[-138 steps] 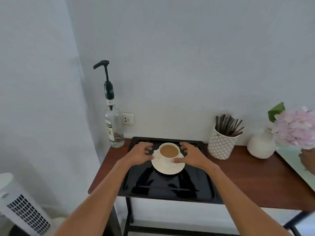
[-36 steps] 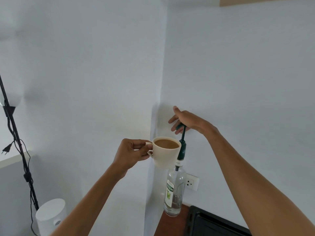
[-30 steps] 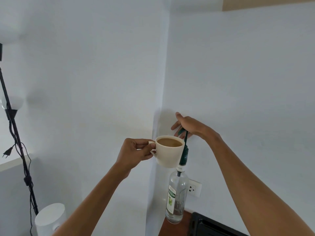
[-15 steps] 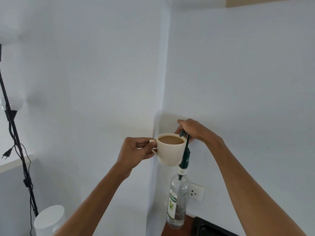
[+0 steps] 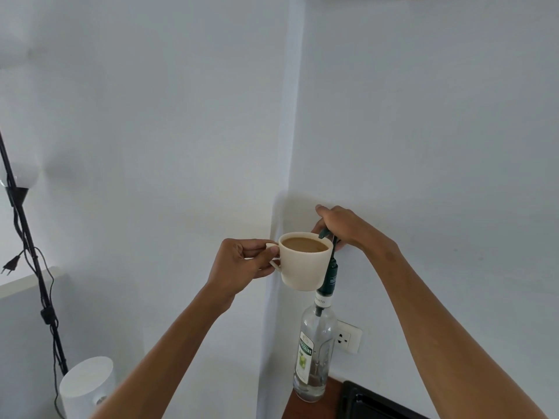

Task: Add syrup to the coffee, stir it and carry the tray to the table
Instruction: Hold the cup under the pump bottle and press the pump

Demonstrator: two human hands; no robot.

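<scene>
My left hand [image 5: 242, 263] holds a cream cup of milky coffee [image 5: 304, 261] by its handle, raised high in front of the wall corner. The clear syrup bottle [image 5: 314, 355] stands on the wooden table corner, its dark green pump stem rising behind the cup. My right hand [image 5: 344, 228] is closed over the pump head, whose green spout tip sits just above the cup's right rim. A corner of the black tray [image 5: 369, 403] shows at the bottom edge. The saucer is out of view.
A white wall socket [image 5: 348, 340] sits just right of the bottle. On the left stand a black floor lamp pole with trailing cables [image 5: 33, 267] and a white cylindrical appliance [image 5: 86, 385]. White walls meet in a corner behind the cup.
From the tray, the cup was lifted off its saucer up to the pump spout. Over the last second my right hand closed on the pump head and pressed it lower, toward the cup rim.
</scene>
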